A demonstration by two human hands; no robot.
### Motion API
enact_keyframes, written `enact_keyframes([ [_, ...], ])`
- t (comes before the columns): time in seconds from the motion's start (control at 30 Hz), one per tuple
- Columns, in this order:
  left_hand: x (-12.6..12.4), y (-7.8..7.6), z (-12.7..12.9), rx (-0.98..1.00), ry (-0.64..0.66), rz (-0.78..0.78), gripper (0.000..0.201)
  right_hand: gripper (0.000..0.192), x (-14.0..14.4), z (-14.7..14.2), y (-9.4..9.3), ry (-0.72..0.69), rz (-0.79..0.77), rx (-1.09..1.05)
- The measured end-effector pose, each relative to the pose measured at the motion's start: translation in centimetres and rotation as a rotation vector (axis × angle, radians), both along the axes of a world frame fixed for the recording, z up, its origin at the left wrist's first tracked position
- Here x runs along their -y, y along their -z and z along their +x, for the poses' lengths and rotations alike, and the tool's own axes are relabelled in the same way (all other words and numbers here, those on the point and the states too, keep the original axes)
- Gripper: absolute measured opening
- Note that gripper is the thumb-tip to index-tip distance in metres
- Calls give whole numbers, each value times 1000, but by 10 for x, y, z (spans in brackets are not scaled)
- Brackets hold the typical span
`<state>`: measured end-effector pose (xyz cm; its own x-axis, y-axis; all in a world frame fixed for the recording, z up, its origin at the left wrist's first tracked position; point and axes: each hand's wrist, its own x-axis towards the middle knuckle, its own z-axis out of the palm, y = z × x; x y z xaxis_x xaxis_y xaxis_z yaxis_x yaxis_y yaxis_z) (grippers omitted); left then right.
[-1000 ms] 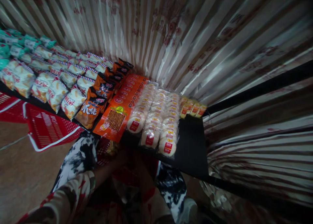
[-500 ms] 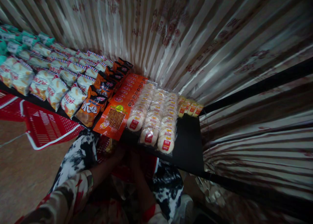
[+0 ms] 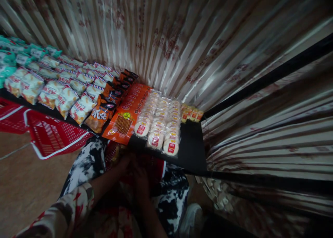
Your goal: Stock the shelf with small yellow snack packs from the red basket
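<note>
Both hands, left hand (image 3: 124,160) and right hand (image 3: 139,170), meet low in a red basket (image 3: 156,165) under the shelf (image 3: 191,151); their grip is too dark to tell.

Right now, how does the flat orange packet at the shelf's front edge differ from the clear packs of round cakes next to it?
The orange packet is opaque, with a printed picture of thin sticks; the round cake packs are clear, showing pale discs with red labels. The orange packet lies flat and thin, while the round cake packs bulge. The orange packets form one row; the cake packs fill three. Both lie in rows running back on the black shelf.
</note>
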<state>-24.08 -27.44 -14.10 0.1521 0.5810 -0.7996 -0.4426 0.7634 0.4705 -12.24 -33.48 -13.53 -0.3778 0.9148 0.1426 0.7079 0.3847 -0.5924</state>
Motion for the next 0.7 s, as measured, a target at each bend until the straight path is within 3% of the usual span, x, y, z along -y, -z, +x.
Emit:
enact_keyframes([
  [0.33, 9, -36, -13, 162, -31, -33, 9, 40, 12, 22, -37, 40, 69, -63],
  [0.53, 19, -52, -19, 283, -81, 107, 20, 34, 12, 36, -55, 143, 143, -129],
  [0.7, 28, -74, -15, 305, -90, 196, 22, 31, 11, 42, -67, 178, 125, -260],
])
